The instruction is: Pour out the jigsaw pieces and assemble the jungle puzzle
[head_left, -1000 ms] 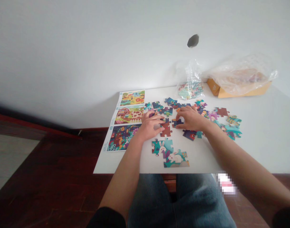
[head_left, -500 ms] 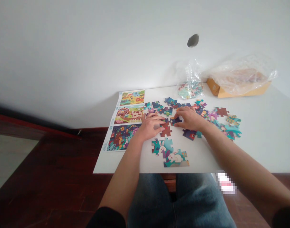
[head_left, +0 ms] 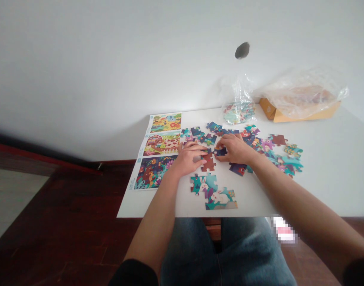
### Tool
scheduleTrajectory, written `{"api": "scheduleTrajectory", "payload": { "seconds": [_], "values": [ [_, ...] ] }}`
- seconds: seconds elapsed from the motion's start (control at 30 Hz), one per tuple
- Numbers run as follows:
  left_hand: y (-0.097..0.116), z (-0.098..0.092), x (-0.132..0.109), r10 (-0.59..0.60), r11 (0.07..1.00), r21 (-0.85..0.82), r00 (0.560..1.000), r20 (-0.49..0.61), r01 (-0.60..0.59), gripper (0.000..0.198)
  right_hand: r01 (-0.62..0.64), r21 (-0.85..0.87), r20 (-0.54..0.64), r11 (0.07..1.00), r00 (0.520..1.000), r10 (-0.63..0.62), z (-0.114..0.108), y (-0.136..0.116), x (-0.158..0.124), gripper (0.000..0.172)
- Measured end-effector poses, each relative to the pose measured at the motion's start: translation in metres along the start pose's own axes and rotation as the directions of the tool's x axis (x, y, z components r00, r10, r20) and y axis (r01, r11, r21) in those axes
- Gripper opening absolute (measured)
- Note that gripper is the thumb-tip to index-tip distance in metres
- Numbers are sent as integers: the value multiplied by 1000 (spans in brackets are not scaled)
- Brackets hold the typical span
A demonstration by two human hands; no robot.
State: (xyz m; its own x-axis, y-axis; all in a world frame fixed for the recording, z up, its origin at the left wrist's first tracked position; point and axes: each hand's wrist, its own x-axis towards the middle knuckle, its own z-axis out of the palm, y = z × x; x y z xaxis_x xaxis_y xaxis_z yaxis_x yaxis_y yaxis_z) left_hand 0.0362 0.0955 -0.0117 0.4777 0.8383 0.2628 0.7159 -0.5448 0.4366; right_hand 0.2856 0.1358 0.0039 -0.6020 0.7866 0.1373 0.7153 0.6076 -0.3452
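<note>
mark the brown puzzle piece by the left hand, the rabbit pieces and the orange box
Brown puzzle piece [head_left: 209, 163], head view, its middle.
Rabbit pieces [head_left: 220, 198], head view, lower rabbit's body.
Orange box [head_left: 284, 116], head view, its front wall.

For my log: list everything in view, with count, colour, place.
Table: 1, white, centre.
Wall: 1, white, behind table.
Hole: 1, dark, in wall.
Picture sheet: 1, multicoloured, table's left side.
Bag of jigsaw pieces: 1, clear, back.
Box: 1, yellow, back right.
Plastic bag: 1, clear, at box.
Loose jigsaw pieces: many, multicoloured, centre.
Rabbit jigsaw section: 1, teal and white, near edge.
Brown jigsaw piece: 1, brown, centre.
Dark blue jigsaw piece: 1, dark blue, centre.
Floor: 1, dark red, below.
Pixelated patch: 1, white and pink, below table.
Jeans: 1 pair, blue, bottom.
Sleeves: 2, black, bottom.
Left hand: 1, bare, on brown piece.
Right hand: 1, bare, pinching dark blue piece.
</note>
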Motion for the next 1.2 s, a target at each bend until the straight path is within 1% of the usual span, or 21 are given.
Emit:
{"api": "scheduleTrajectory", "payload": {
  "seconds": [0.1,0.23,0.4,0.63,0.93,1.2],
  "values": [
    [-1,1,0,-3,1000,0,1000,-9,3,20,-11,13,-25,1000,1000,11,2,-1,0,31],
    [0,0,0,-7,1000,-1,1000,2,7,20,16,14,-46,1000,999,-16,6,-4,2,33],
    [2,-2,1,-19,1000,-8,1000,13,19,21,9,6,-26,1000,1000,-9,7,-3,2,33],
    [2,-1,0,-27,1000,4,999,39,27,20,-1,2,0,1000,1000,1,3,-2,1,33],
    [4,-2,1,-12,1000,-2,999,50,12,20,-2,11,-3,1000,1000,2,4,-3,1,34],
    [2,-1,0,-1,1000,-16,999,37,1,21,-17,18,-31,1000,999,18,4,2,0,23]
  ]
}}
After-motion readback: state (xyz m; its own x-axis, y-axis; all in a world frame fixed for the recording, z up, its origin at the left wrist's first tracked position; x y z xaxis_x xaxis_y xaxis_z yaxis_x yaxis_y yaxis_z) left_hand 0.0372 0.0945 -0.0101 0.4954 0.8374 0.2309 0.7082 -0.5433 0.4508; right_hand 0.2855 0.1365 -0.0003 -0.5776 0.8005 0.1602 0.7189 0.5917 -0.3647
